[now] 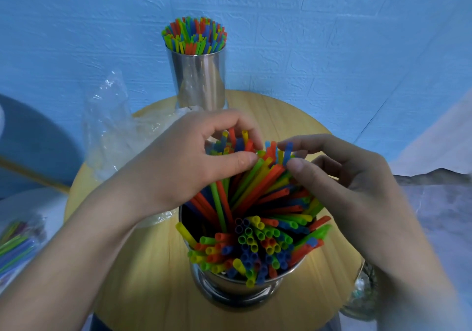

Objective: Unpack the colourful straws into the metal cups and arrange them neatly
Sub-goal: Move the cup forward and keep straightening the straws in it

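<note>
A metal cup (231,288) stands at the near edge of a round wooden table (143,274), packed with colourful straws (255,238) that lean in all directions. My left hand (189,162) curls over the far side of the bunch, thumb and fingers round several straw tips. My right hand (350,177) pinches a blue straw tip (287,152) between thumb and forefinger. A second metal cup (198,80) at the back of the table holds an upright bunch of straws (194,35).
A crumpled clear plastic wrapper (115,126) lies at the table's left rear. A sealed pack of straws (18,244) sits on a white surface at the far left. A glass jar (364,295) stands off the table's right edge. A blue wall is behind.
</note>
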Demonstrator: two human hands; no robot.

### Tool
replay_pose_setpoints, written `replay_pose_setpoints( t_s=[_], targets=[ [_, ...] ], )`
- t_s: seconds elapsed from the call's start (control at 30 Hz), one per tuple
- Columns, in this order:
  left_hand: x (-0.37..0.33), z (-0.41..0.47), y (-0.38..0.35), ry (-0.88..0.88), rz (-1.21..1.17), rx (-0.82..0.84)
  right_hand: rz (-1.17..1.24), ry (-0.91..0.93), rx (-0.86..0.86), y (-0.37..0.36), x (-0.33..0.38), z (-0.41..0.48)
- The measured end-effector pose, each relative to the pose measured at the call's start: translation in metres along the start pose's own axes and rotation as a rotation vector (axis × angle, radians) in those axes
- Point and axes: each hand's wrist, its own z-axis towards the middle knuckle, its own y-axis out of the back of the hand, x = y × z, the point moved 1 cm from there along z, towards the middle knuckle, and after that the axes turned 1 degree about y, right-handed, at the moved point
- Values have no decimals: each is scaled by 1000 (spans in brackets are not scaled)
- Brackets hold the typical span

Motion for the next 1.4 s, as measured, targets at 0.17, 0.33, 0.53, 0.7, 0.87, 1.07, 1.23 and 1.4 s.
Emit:
replay_pose_setpoints(
  t_s=[0.17, 0.33, 0.53, 0.7, 0.87, 1.07, 1.23, 1.4],
  targets=[
    [1, -3, 0, 16, 44, -19, 6, 11, -17, -1, -3, -1],
    [2, -4, 0, 32, 73, -38, 27, 5, -52, 5, -6, -3],
    [-11, -5, -4, 50, 3, 15, 70, -18, -42, 10, -13, -3],
    [-17, 3, -6, 88, -23, 89, 100, -24, -36, 8, -17, 0],
    [-12, 9, -7, 84, 28, 62, 85, -24, 8, 6, -19, 3],
    [-12, 8, -7, 86, 19, 51, 100, 1, 46, 6, -16, 10],
    [-13, 7, -7, 60, 31, 41, 146, 30, 24, 4, -12, 14],
    [-24, 4, -8, -62, 8, -30, 206, 115, 0, 2, -3, 14]
  ],
)
